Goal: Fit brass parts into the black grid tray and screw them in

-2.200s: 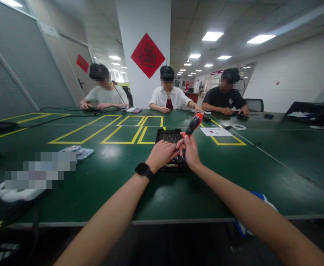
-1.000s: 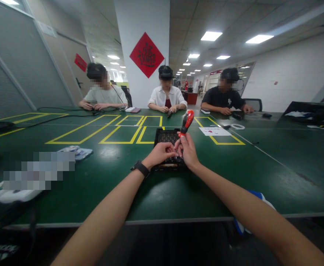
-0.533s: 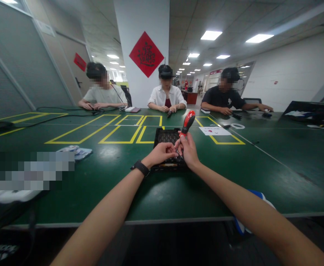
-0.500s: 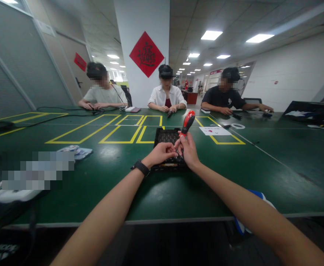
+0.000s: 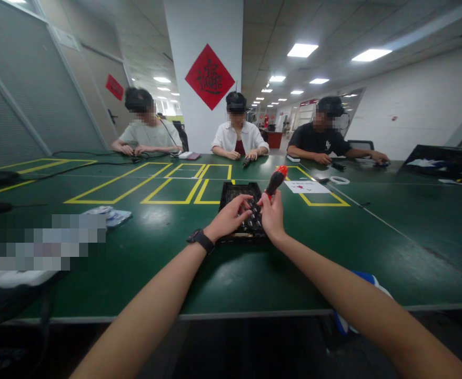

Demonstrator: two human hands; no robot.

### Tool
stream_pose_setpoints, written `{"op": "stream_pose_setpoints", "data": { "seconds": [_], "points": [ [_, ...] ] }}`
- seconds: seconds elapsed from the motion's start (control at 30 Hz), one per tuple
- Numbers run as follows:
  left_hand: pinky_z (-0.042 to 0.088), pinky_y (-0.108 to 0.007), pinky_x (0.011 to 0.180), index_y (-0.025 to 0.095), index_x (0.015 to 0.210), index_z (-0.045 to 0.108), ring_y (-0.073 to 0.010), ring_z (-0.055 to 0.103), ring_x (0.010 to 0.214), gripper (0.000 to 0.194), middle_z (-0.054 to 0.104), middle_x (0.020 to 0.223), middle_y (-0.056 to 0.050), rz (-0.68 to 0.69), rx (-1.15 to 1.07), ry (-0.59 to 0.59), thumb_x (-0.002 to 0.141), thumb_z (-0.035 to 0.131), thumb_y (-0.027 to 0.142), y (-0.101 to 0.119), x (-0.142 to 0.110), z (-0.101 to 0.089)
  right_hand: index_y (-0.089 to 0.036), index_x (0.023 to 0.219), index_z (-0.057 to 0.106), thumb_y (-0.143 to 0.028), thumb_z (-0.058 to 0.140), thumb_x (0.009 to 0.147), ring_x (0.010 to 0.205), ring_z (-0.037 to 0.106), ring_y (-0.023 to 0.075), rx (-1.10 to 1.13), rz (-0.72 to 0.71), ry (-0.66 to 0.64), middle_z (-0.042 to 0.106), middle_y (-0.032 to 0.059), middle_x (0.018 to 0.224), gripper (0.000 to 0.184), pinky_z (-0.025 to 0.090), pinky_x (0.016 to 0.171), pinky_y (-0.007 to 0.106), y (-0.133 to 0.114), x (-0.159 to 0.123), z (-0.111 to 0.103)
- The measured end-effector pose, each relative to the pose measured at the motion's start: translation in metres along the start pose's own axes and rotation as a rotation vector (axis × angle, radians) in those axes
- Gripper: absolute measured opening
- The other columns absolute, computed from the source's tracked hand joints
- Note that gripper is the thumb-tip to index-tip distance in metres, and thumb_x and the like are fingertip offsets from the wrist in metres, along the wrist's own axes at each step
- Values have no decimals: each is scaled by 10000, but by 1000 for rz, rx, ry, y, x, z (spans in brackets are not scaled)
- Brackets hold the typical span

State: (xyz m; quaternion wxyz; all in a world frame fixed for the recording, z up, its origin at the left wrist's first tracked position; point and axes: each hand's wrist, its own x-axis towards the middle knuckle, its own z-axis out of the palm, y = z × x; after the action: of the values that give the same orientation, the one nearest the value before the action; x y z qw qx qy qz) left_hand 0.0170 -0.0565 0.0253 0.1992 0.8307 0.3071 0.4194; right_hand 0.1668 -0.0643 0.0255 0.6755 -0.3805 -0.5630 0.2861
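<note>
A black case lies on the green table in front of me, with several small dark and silvery pieces in it, too small to name. My right hand is closed around a screwdriver with a red and black handle, its handle end tilted up and to the right. The screwdriver's lower end is hidden by my fingers. Over the left side of the case, my left hand has its thumb and fingers apart, and I see nothing held in it.
A printed white sheet and a white ring lie beyond my right hand. Yellow tape outlines mark the table. Small packets lie at left. Three people sit across the table, and a dark laptop stands far right.
The screwdriver's handle has tipped to the right and lowered a little. My left fingers, pinched close to my right hand before, have spread and drawn apart from it.
</note>
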Motion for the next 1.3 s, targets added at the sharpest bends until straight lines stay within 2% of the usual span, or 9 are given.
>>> {"op": "stream_pose_setpoints", "data": {
  "seconds": [0.1,0.17,0.4,0.8,1.03,1.3],
  "points": [
    [426,-254,707,173,1204,458,-112,513,710,363,553,840,-12,-28,34,5,860,454,289,0,0,-1,-225,912,425,-355,418,851,544,441,103,-95,-42,120,478,-40,665,144,359,520,228,7,3,-1],
    [418,-250,688,175,1200,461,-111,506,686,366,547,809,-1,-48,42,-7,863,451,316,1,0,-1,-226,904,421,-354,418,852,548,446,108,-142,-42,137,484,-39,669,139,364,532,234,10,4,-1],
    [401,-243,655,169,1159,497,-114,502,655,326,552,760,6,-98,79,-21,867,434,299,3,0,-1,-220,922,425,-386,417,854,529,453,102,-155,-39,93,501,-42,670,179,371,529,229,15,6,-2],
    [404,-251,664,167,1094,544,-118,498,678,275,563,802,-11,-76,155,10,851,455,258,-2,0,1,-215,961,430,-382,418,852,462,464,67,-126,-13,63,535,-53,685,200,396,501,214,11,7,0],
    [402,-250,652,166,1078,552,-116,497,668,264,569,797,-10,-84,162,13,846,455,246,-3,1,1,-208,958,424,-380,441,837,475,522,69,-111,21,0,554,-52,704,210,440,542,227,12,8,-1],
    [422,-251,680,152,937,593,-120,523,716,217,585,806,-24,-64,200,45,775,453,118,-8,2,2,-210,960,416,-414,414,854,449,513,60,-43,12,113,565,-51,703,230,433,514,211,15,8,1]
  ]
}}
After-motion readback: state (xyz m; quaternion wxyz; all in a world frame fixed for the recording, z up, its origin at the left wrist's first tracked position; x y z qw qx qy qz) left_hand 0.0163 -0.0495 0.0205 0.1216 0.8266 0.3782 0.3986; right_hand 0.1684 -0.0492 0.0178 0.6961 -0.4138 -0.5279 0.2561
